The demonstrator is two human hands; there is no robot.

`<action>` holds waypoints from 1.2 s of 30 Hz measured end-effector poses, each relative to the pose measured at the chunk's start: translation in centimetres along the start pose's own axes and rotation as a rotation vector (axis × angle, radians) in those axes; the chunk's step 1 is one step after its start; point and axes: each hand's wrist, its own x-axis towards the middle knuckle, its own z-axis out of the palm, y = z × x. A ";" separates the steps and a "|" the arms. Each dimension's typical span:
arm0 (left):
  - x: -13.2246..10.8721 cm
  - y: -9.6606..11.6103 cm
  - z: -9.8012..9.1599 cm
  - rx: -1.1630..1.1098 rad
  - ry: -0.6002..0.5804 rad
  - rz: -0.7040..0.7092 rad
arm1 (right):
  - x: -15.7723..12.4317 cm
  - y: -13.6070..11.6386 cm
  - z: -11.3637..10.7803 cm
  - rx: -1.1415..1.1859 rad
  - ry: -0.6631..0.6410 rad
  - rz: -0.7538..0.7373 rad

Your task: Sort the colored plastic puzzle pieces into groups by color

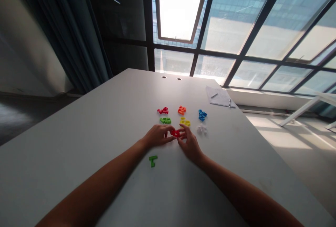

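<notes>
Head view, left to right: a dark curtain [65,34] falls in deep vertical folds beside the smooth, matte white counter [91,125]. On its near part lies a flat green piece [153,161], roughly T-shaped with squared edges. The left hand [158,135] has its grip pinched, thumb and fingertips drawn in on a small, glossy red piece [175,133] of what looks like plastic. Just beyond this hand sit a knobbly pinkish-red cluster [163,110] and a blocky light-green cluster [165,120]. The red piece is between the two hands; fingers cover much of it, so its full outline cannot be told. Farther right come a compact orange cluster [182,110] and a chunky yellow one. The right hand [190,146] holds the red piece's other side in a loosely curled fingertip grip. Beyond are angular white pieces [202,129], a jagged blue cluster [202,115] and thin, flat paper [222,98].
</notes>
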 end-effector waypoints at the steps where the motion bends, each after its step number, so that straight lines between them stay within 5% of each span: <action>1: 0.0 0.0 0.0 0.006 -0.004 0.001 | 0.0 0.0 0.0 0.007 0.001 0.005; 36: 0.0 -0.1 0.1 0.034 0.008 -0.034 | 0.2 -0.1 -0.2 0.058 0.000 0.102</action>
